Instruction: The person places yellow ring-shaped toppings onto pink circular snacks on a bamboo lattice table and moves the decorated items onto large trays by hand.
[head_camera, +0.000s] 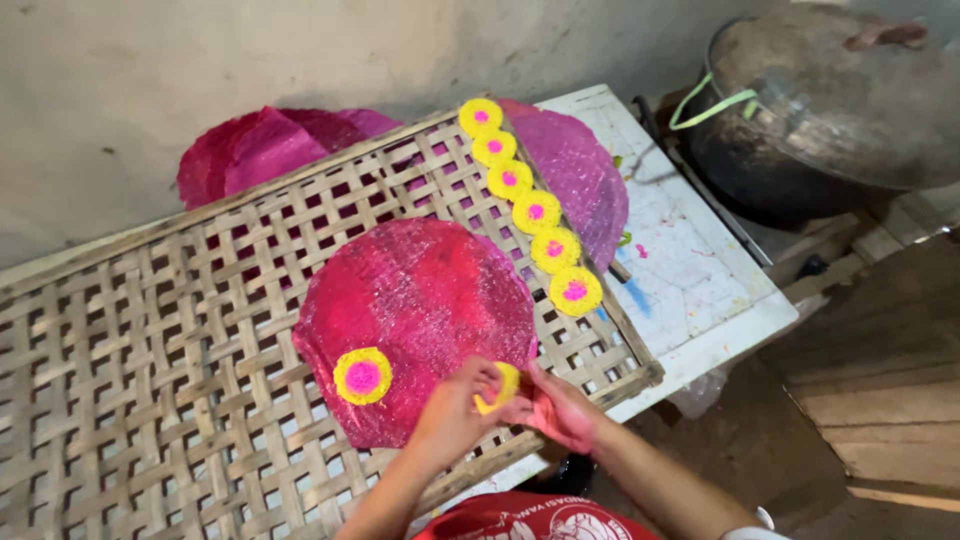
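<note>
Both hands, left hand (452, 408) and right hand (562, 408), pinched a small yellow disc (503, 385) at the woven bamboo tray's (130, 340) near edge. One yellow-and-pink rosette (362, 376) sat on the large pink round sheet (420, 310); six more (535, 211) lined the right edge, unplaced.

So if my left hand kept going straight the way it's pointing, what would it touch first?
Probably the yellow disc pinched at its fingertips, then the right hand just beyond. The left hand points up and right, though depth is unclear.
</note>
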